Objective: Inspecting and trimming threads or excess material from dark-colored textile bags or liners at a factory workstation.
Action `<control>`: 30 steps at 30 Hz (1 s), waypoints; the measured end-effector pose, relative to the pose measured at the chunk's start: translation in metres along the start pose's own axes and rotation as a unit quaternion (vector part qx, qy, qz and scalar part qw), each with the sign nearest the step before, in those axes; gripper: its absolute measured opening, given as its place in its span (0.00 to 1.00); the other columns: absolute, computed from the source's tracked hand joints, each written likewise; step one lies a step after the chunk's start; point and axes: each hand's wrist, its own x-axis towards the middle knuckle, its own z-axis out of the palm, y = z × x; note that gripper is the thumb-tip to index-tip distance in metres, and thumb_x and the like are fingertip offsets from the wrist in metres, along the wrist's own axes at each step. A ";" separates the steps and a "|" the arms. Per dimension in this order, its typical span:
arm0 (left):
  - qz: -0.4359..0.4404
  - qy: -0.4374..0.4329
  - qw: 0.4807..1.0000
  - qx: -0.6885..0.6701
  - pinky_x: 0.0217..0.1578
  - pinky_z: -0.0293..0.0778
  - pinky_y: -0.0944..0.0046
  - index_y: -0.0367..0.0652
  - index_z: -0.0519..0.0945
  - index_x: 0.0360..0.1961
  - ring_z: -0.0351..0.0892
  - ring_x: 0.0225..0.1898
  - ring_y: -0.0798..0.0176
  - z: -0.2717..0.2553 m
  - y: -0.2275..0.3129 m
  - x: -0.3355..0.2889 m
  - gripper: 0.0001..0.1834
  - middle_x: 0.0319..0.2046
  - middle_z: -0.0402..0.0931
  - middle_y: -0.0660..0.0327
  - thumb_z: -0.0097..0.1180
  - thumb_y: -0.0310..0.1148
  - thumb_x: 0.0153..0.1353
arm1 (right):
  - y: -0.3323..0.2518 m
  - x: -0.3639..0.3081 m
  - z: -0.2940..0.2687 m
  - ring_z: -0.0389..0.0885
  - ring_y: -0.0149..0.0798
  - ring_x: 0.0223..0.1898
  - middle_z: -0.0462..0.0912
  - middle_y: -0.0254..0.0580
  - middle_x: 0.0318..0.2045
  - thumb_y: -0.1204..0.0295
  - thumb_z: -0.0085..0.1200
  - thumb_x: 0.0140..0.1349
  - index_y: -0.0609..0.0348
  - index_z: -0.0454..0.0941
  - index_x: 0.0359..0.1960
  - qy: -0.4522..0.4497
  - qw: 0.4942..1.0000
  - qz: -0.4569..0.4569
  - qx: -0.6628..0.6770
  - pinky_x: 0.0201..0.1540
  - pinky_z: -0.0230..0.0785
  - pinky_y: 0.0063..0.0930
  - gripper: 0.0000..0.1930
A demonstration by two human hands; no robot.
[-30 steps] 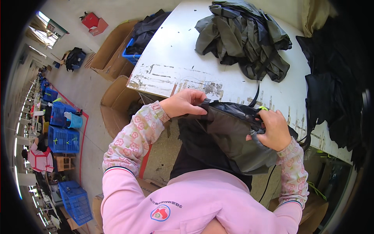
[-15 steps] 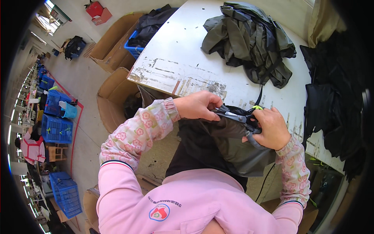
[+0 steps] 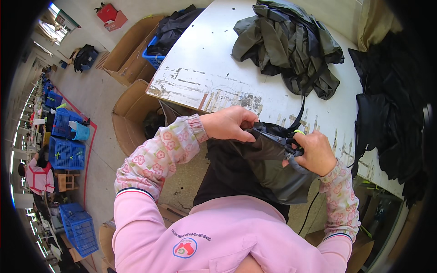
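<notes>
My left hand (image 3: 227, 123) pinches the top edge of the dark grey fabric piece (image 3: 268, 168), fingers curled tight over it. My right hand (image 3: 314, 152) grips the same edge beside a black strap (image 3: 298, 116), possibly with a small yellow-green tag underneath. The fabric hangs in front of me at the near edge of the worn white table (image 3: 214, 68). A pile of grey-green garments (image 3: 291, 45) lies farther back.

Left hand (image 3: 227, 123) and right hand (image 3: 315, 152) both gripping dark fabric piece (image 3: 268, 166) at table (image 3: 214, 68) edge.
</notes>
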 end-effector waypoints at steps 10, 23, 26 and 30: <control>-0.020 -0.014 0.999 0.041 0.24 0.61 0.73 0.38 0.76 0.34 0.64 0.24 0.80 0.001 0.007 0.002 0.08 0.21 0.70 0.73 0.63 0.27 0.56 | -0.004 -0.002 -0.001 0.76 0.48 0.24 0.77 0.38 0.18 0.45 0.71 0.38 0.57 0.71 0.26 0.047 0.997 -0.029 0.056 0.34 0.59 0.36 0.30; -0.034 -0.010 0.999 -0.013 0.29 0.68 0.74 0.36 0.78 0.34 0.69 0.28 0.78 -0.001 0.005 0.003 0.08 0.25 0.75 0.70 0.62 0.28 0.55 | 0.017 -0.019 0.009 0.69 0.55 0.20 0.71 0.46 0.14 0.56 0.74 0.38 0.57 0.71 0.22 0.048 0.993 0.048 0.100 0.31 0.62 0.37 0.24; -0.024 -0.003 1.000 -0.019 0.29 0.67 0.75 0.37 0.79 0.35 0.69 0.28 0.79 -0.006 0.009 0.003 0.08 0.25 0.75 0.70 0.63 0.27 0.55 | 0.029 -0.037 0.015 0.74 0.49 0.23 0.76 0.46 0.19 0.63 0.73 0.41 0.60 0.72 0.26 0.032 0.980 0.142 0.137 0.32 0.66 0.33 0.21; -0.010 -0.003 1.000 -0.005 0.30 0.68 0.75 0.36 0.79 0.36 0.70 0.29 0.78 -0.019 0.020 0.004 0.08 0.27 0.75 0.70 0.63 0.26 0.56 | 0.045 -0.066 0.043 0.74 0.46 0.23 0.76 0.47 0.22 0.69 0.72 0.46 0.64 0.72 0.33 0.181 0.924 0.180 0.283 0.32 0.68 0.32 0.20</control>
